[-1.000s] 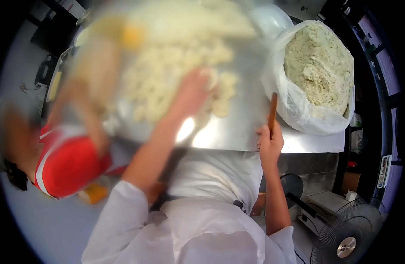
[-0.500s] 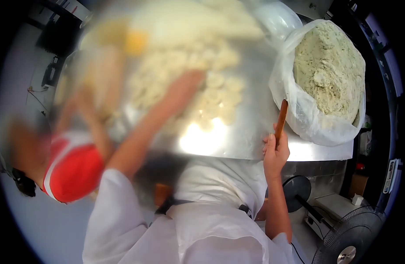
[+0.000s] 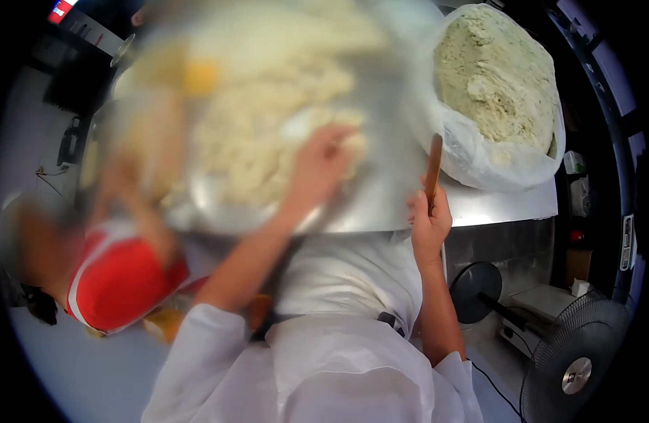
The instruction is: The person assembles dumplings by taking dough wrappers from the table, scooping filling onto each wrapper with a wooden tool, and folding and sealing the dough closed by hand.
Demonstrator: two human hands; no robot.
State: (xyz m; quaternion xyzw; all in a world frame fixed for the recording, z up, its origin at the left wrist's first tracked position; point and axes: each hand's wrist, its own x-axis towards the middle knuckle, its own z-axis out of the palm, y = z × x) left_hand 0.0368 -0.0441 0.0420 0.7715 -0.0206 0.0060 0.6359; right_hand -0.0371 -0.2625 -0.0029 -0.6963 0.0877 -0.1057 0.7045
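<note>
Metal table (image 3: 385,201) | left hand (image 3: 322,163) now nearer bag (image 3: 472,161), grip too blurred to tell | right hand (image 3: 431,217) still clasping wooden stick (image 3: 434,166)

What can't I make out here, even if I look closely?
All in the head view:
- Whether the left hand grips anything: blurred.
- Shapes of the pale pieces: blurred.
- What the co-worker's hands touch: blurred.
- Lower end of the brown stick: hidden by the right hand.
- Underside of the lumpy mixture: hidden by its bag.
- The fan's bottom: cut off by the lower edge.
</note>
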